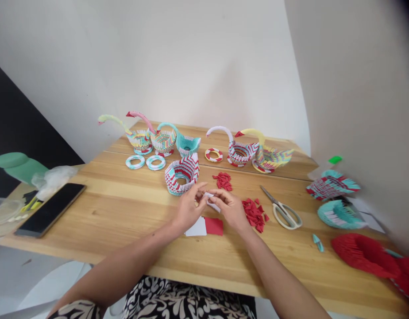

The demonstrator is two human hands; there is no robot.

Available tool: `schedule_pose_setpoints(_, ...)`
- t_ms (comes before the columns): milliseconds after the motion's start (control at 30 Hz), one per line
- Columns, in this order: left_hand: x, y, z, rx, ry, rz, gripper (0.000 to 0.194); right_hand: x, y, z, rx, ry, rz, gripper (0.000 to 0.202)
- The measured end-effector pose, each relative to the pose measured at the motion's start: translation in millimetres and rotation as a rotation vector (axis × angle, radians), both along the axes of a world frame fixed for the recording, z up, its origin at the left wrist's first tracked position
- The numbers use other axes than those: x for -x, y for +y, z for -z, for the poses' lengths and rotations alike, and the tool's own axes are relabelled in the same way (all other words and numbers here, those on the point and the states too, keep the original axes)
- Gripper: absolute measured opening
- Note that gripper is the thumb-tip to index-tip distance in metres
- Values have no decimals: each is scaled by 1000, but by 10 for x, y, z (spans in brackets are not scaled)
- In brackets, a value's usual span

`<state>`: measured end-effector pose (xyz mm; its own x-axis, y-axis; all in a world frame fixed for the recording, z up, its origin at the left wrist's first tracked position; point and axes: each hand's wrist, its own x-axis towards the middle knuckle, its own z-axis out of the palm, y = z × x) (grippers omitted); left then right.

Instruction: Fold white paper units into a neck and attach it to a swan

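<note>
A small piece of white paper [214,203] is pinched between my left hand [190,207] and my right hand [230,208], with the fingers of both closed on it. Below them on the wooden table [125,212] lie a stack of white paper [197,227] and red paper [214,226]. A round red, white and blue folded-paper basket [182,176] stands just beyond my left hand. Small folded red pieces form one pile [255,214] beside my right hand and another pile [222,181] beyond it.
Scissors [286,214] lie right of the red pile. Paper swans, such as a yellow one [272,157], and paper rings [135,162] stand along the back. A phone [52,209] lies at the left. More paper parts, including a red one [365,254], are at the right.
</note>
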<state>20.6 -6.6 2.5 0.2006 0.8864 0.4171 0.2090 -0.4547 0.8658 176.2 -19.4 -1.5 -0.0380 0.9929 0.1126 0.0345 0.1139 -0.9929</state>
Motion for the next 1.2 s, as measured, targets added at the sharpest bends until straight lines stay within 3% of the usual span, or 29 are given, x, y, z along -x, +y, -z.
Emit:
schedule_pose_setpoints(267, -16, 5, -48, 167, -119, -3, 34, -25, -5, -2, -41, -66, -40, 28)
schedule_pose_setpoints(533, -33, 15, -31, 230, -171, 12, 33, -36, -8, 32, -64, -112, -5, 34)
schedule_pose_setpoints(667, -43, 16, -5, 232, -175, 40, 33, -52, -26, -7, -227, -351, 55, 24)
schedule_pose_setpoints(800, -45, 32, 47, 199, -123, 50, 35, -80, -32, -64, -437, -561, -9, 18)
schedule_pose_setpoints(900, -44, 37, 63, 176, -86, 35, 35, -100, -27, -85, -486, -639, -13, 21)
schedule_pose_setpoints(1033, -41, 15, 47, 162, -68, 45, 35, -101, -29, -94, -481, -668, -2, 20)
schedule_pose_setpoints(1200, -31, -14, 28, 131, -42, 30, 38, -55, -51, -110, -358, -598, 41, 15)
